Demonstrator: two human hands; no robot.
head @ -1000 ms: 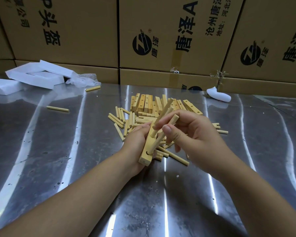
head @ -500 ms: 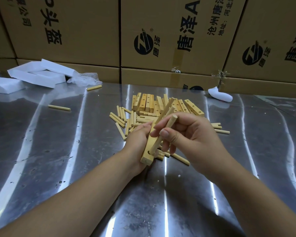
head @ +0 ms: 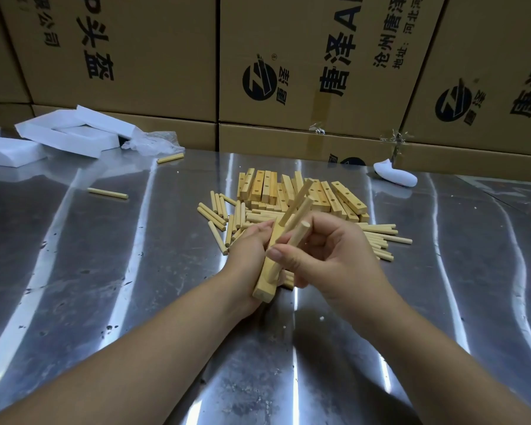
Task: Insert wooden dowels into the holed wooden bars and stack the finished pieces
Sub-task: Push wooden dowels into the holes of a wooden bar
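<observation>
Tilted bar (head: 265,282) — three dowels (head: 295,239) inserted

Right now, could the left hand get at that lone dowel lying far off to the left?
Probably not yet: the left hand is shut on the bar. The table between it and the dowel looks bare.

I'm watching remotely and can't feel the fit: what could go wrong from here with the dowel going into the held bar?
1. The dowel pinched by the right hand enters the bar at a slant; pushed that way, it may jam.
2. The left hand holds the bar tilted above the metal table, so a hard push could twist it loose.
3. Two seated dowels stick up close by and could get knocked.
</observation>
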